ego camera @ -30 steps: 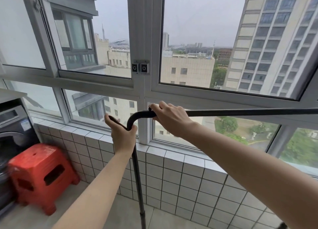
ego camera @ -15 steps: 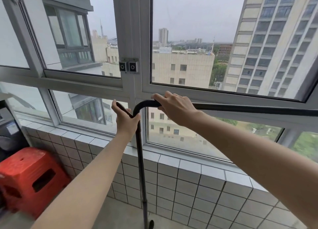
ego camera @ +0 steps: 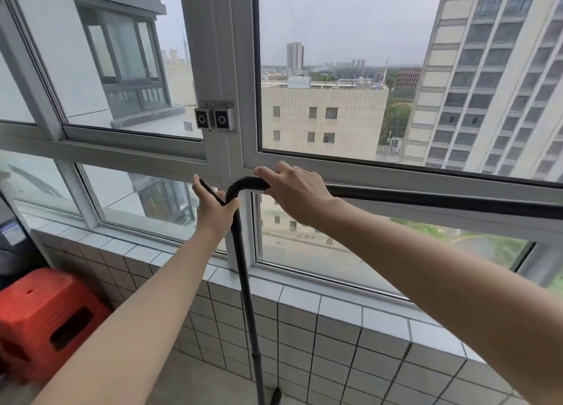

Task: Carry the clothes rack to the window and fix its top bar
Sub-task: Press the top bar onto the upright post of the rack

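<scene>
Rack now stands closer against the window frame (ego camera: pixel 231 69) than 1 s ago. Our left hand (ego camera: pixel 214 211) wraps the upright pole (ego camera: pixel 248 307); right hand (ego camera: pixel 297 191) wraps the top bar (ego camera: pixel 441 199) beside its bend. Carrying looks complete; fixing remains.

The pale floor (ego camera: pixel 195 386) carries 1 red plastic stool (ego camera: pixel 45 316) at the left and the clothes rack's black upright (ego camera: pixel 248 307), whose foot (ego camera: pixel 275 396) seemingly touches down beside the tiled wall (ego camera: pixel 335 337).

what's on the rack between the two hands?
Head view: only the rack's curved black corner bend lies between left hand and right hand.
</scene>
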`<state>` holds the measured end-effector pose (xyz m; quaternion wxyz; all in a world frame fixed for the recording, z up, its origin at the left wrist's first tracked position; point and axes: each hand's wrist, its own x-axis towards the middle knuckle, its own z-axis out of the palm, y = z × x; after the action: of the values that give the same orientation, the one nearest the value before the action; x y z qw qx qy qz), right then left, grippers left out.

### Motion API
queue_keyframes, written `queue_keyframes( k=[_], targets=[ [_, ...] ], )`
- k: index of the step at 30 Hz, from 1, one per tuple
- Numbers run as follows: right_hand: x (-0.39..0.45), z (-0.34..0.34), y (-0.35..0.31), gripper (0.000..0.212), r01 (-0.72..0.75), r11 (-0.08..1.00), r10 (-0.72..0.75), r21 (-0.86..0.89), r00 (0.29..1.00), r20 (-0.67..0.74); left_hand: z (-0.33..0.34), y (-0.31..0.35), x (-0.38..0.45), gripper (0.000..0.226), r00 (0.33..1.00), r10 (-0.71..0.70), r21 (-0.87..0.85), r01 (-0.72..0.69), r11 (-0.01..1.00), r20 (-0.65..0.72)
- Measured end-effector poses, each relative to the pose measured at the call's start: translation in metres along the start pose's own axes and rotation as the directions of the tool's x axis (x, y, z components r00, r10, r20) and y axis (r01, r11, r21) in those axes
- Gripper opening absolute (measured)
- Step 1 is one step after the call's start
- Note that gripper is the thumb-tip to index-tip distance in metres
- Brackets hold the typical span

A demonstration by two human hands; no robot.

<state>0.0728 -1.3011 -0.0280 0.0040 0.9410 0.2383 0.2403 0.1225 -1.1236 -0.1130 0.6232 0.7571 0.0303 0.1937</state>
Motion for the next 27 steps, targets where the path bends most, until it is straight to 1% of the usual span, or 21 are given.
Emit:
queue_keyframes(
  k=[2, 3, 4, 5, 9, 13, 16, 19, 23, 27],
  targets=[
    [0.003, 0.003, -0.002, 0.035, -0.011, 1.0, 0.011, 0.002, 1.0, 0.019, -0.003, 0.001, 0.0, 0.1, 1.0, -0.007, -0.011, 0.007, 1.0, 0.019],
    [0.036, 0.023, 0.017, 0.034, -0.017, 0.999, 0.016, 0.029, 0.999, 0.04, 0.013, -0.01, 0.035, 0.1, 0.999, -0.016, 0.01, 0.016, 1.0, -0.03],
    [0.046, 0.031, 0.022, 0.034, -0.018, 0.999, 0.016, 0.046, 0.999, 0.045, 0.016, -0.013, 0.045, 0.1, 0.999, -0.03, 0.014, 0.031, 0.999, -0.045],
    [0.048, 0.032, 0.019, 0.033, -0.001, 0.999, -0.001, 0.032, 0.998, 0.062, 0.014, -0.009, 0.046, 0.1, 0.998, -0.049, 0.0, 0.049, 0.999, -0.035],
    [0.053, 0.033, 0.011, 0.03, 0.004, 0.999, -0.005, 0.046, 0.999, 0.035, 0.006, -0.018, 0.05, 0.1, 0.998, -0.034, 0.023, 0.035, 0.999, -0.044],
    [0.059, 0.036, 0.004, 0.032, -0.056, 0.995, 0.048, 0.084, 0.994, 0.096, 0.0, -0.025, 0.052, 0.101, 0.999, -0.044, 0.038, 0.045, 0.998, -0.025],
    [0.064, 0.039, -0.001, 0.034, -0.076, 0.995, 0.069, 0.066, 0.992, 0.103, -0.001, -0.023, 0.056, 0.1, 0.999, -0.041, 0.037, 0.042, 0.998, -0.015],
    [0.064, 0.042, -0.002, 0.031, -0.051, 0.997, 0.047, 0.055, 0.996, 0.072, -0.002, -0.023, 0.057, 0.097, 0.999, -0.046, 0.034, 0.046, 0.998, -0.001],
    [0.062, 0.041, -0.003, 0.033, 0.008, 0.999, -0.01, 0.047, 0.998, 0.062, -0.004, -0.024, 0.054, 0.094, 0.999, -0.053, 0.024, 0.053, 0.998, -0.003],
    [0.053, 0.04, -0.004, 0.038, 0.058, 0.998, -0.057, -0.019, 0.998, 0.037, -0.007, -0.024, 0.048, 0.094, 0.998, -0.058, 0.028, 0.059, 0.998, -0.018]
  ],
)
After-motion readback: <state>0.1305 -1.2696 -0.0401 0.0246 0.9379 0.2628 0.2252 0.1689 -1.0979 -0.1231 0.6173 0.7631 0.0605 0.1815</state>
